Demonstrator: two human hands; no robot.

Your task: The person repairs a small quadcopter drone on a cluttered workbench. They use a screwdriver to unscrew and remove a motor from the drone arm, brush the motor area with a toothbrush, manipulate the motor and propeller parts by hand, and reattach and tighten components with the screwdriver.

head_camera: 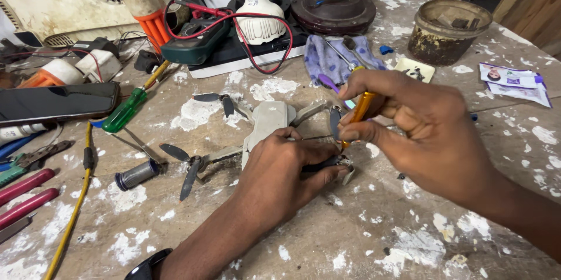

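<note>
Head view, item 1: grey folding drone (270,122), flat on the paint-spattered surface (362,227), arms spread, 2 dark propellers showing. Our left hand (286,166) presses down on its rear, fingers (327,172) curled closed over the body's near end. Our right hand (421,122) pinches an orange-handled screwdriver (363,107) shut between thumb and fingertips, tip angled down just beside the left fingers. We judge a screw is being worked; next calls for steady downward pressure while turning. Item 2: green screwdriver (125,110), well apart.
</note>
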